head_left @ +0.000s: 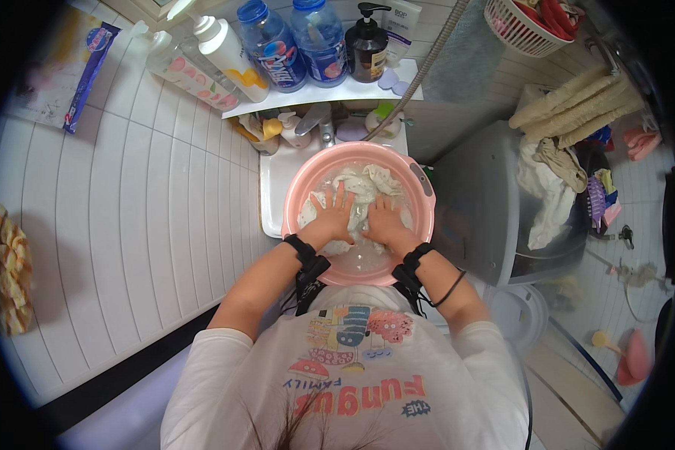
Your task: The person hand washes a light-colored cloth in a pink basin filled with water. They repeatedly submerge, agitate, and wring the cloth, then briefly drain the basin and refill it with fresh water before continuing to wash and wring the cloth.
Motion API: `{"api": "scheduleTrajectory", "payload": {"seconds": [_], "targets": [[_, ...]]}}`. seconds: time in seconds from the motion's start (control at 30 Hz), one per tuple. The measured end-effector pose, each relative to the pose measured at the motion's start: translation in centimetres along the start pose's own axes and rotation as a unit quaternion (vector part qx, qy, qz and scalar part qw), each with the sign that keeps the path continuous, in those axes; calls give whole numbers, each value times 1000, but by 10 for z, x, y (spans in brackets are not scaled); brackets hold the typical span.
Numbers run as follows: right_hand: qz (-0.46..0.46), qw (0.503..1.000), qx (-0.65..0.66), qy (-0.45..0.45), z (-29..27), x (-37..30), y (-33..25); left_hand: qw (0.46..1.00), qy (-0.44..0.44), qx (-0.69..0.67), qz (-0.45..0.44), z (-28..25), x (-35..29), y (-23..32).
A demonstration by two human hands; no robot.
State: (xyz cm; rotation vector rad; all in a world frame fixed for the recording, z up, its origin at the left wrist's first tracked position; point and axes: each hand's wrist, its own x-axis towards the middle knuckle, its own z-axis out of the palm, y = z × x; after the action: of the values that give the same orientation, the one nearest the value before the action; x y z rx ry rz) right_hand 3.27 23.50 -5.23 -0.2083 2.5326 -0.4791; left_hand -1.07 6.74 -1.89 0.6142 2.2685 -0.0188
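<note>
- The left hand (333,216) lies flat with its fingers spread, palm down on the white cloth (367,184) in the pink basin (427,199); it presses on the cloth and clasps nothing.
- The right hand (383,220) lies just beside it, also flat and palm down on the same cloth, fingers loosely together and closed on nothing.
- The cloth sits soaked in soapy water, bunched toward the far side of the basin, with part of it under both palms.
- The basin rests on a white sink (274,187), its near rim close to the person's chest.
- Each wrist wears a black strap: one on the left wrist (301,248), one on the right wrist (416,257), and a thin black band (450,289) circles the right forearm.
- Behind the basin stands a tap (324,124), and above it a white shelf (307,94) carries two blue bottles (296,45), a dark pump bottle (367,45) and a white bottle (229,49).
- To the right of the sink stands a grey hamper (476,202) with pale laundry (547,195) draped over its edge.
- A white tiled wall (127,217) runs along the left.
</note>
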Motion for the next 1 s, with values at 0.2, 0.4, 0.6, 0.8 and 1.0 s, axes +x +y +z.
{"api": "scheduleTrajectory", "payload": {"seconds": [0.2, 0.4, 0.6, 0.8, 1.0], "targets": [[-45, 979, -151, -132, 31, 44, 15, 989, -5, 149, 6, 26, 28, -4], [-42, 989, -21, -142, 6, 36, 15, 992, 88, 75, 40, 3, 43, -10], [-28, 986, 121, 114, -29, -1, 8, 930, 312, -134, 137, -48, -9, -8], [-109, 916, 305, 237, -38, -12, -5, 887, 254, -326, 206, -121, -73, -5], [-151, 914, 289, 240, -17, 9, 0, 761, 180, -542, 308, -164, -110, 0]]}}
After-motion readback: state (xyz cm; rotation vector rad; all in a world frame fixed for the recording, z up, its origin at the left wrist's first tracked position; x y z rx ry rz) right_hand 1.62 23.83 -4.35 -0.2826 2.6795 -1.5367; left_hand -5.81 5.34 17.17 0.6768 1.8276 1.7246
